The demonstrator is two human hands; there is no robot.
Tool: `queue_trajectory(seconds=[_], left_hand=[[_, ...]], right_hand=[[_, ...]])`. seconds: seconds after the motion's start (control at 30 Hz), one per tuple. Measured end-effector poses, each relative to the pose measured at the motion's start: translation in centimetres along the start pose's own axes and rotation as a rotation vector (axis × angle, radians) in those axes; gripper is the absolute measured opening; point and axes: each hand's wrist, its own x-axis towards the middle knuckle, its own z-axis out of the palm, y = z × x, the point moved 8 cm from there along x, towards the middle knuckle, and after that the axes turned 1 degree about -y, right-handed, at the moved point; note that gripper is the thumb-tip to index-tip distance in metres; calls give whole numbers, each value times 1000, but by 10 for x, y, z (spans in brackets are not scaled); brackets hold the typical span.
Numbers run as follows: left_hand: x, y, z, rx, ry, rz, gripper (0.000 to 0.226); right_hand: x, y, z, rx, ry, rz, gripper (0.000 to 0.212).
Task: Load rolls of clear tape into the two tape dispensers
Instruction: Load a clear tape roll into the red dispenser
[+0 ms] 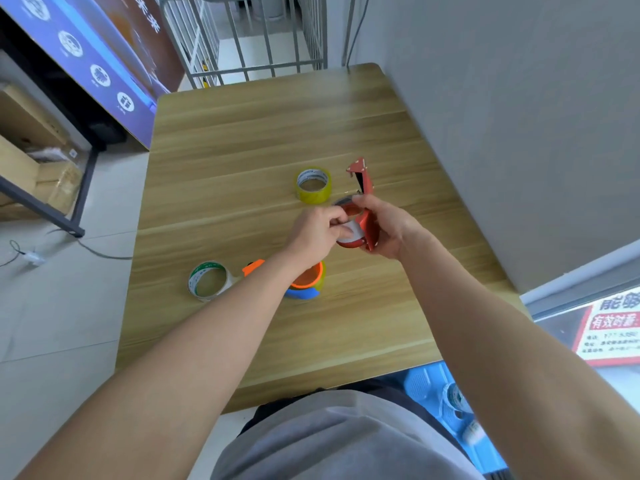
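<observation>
My right hand (384,226) grips a red tape dispenser (362,202) above the wooden table (242,140), its toothed end pointing away from me. My left hand (320,233) pinches something white at the dispenser's round spool part; what it is stays partly hidden by the fingers. A yellowish clear tape roll (313,185) stands just beyond the hands. Another clear roll with a white and green core (207,280) lies near left. An orange and blue dispenser (306,282) with tape on it sits under my left forearm, partly covered.
A grey wall runs along the table's right side. A metal railing stands beyond the far edge. Cardboard boxes and a black frame sit on the floor at left, with a cable across the tiles. A blue plastic stool shows at lower right.
</observation>
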Motion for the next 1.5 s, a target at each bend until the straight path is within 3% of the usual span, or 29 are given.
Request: queue_trajectory(seconds=[0.1,0.2,0.3,0.47,0.53,0.63,0.8,1.07,1.13,1.27,1.37,1.5], left_hand=[[2,-4,-23,-117,130,-49,8],[5,-26,-61,-483,353,-202,20],[8,-47,-79,-582,345,-284,27],[11,-75,-98,-179,312,-266,5],[15,-91,-98,51,262,-262,15],[18,-113,-96,212,218,-266,18],[30,-143,-86,474,99,-242,21],[28,-172,-70,691,-197,-398,29],[38,-157,-73,686,-156,-439,27],[82,-112,-73,522,79,-306,35],[118,-90,-38,394,-82,-151,52],[148,-88,9,523,-312,-73,61]], right_hand=[[2,-13,-1,-123,85,-61,28],[6,-18,-8,-169,162,-109,28],[12,-7,-3,-120,153,-80,27],[27,0,22,57,93,-80,41],[33,0,28,115,83,-93,44],[41,1,35,145,67,-104,41],[52,3,37,116,80,-123,63],[64,-2,39,164,51,-156,69],[66,-5,38,183,55,-168,72],[69,-11,31,191,74,-181,73],[68,-16,18,176,99,-196,71],[66,-18,-9,172,144,-208,72]])
